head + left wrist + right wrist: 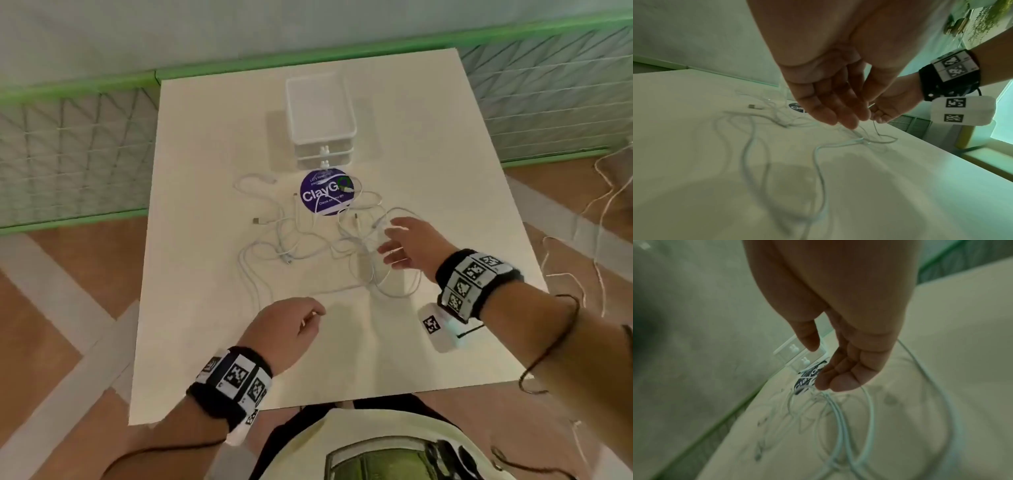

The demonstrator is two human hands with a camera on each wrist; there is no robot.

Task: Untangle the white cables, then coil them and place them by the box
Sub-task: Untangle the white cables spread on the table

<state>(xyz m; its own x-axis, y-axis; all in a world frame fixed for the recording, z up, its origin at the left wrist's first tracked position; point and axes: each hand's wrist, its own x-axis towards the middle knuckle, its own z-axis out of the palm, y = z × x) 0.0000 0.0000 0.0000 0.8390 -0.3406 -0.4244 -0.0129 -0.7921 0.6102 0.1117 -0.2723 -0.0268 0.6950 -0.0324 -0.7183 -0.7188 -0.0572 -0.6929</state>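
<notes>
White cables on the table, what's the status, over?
Left hand and right hand open, holding nothing. Thin white cables still tangled, partly over round purple sticker. White drawer box unobstructed.

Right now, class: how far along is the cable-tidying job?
Done: nothing; the white cables lie tangled on the table. In hand: nothing; the right hand reaches over the tangle, the left hand hovers empty. Left: untangling, coiling, placing by the box.

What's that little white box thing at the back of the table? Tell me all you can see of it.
The box is a small white drawer unit of what looks like plastic. Its top is a shallow tray with a raised rim, and the two drawers seen below it are shut, each with a small white knob. It stands upright at the far middle of the table, right behind a round purple sticker. Neither hand touches it.
</notes>
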